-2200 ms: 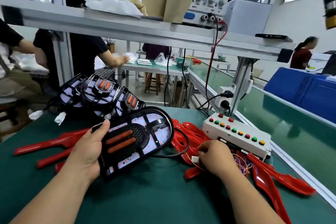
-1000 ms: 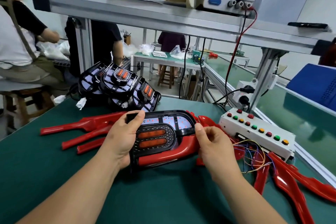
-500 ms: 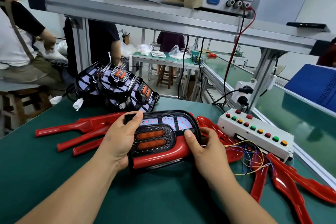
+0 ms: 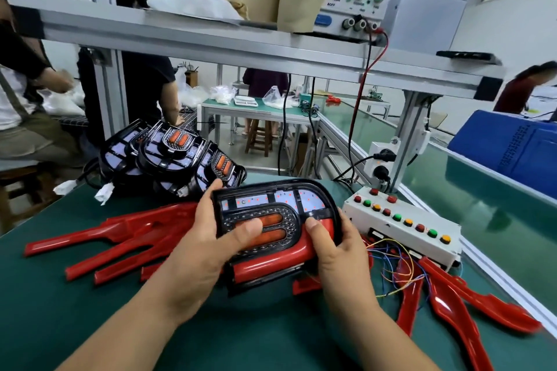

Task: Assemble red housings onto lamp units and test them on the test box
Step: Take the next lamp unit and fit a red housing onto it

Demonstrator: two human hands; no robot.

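Head view has both hands on one lamp unit [image 4: 272, 205], held just above the green table [image 4: 60, 310], left of the test box [image 4: 401, 221]. A red housing [image 4: 271, 263] lies along its lower edge and curves up round its right end, so this piece looks to be at the fitting step; whether it is fully snapped home cannot be told.

Testing seems still to come: coloured wires [image 4: 391, 253] trail beside the box, and no link to the held unit can be made out. A stack of bare lamp units [image 4: 171, 156] waits behind, and loose housings [image 4: 120, 235] lie on both sides, so much of the batch looks undone.

The left hand [image 4: 208, 238] has a closed grip on the unit's left end, thumb pressed flat on the amber lens and fingers curled over the top edge. The right hand [image 4: 334, 247] wraps the right end, thumb tip on the seam where housing meets black frame.
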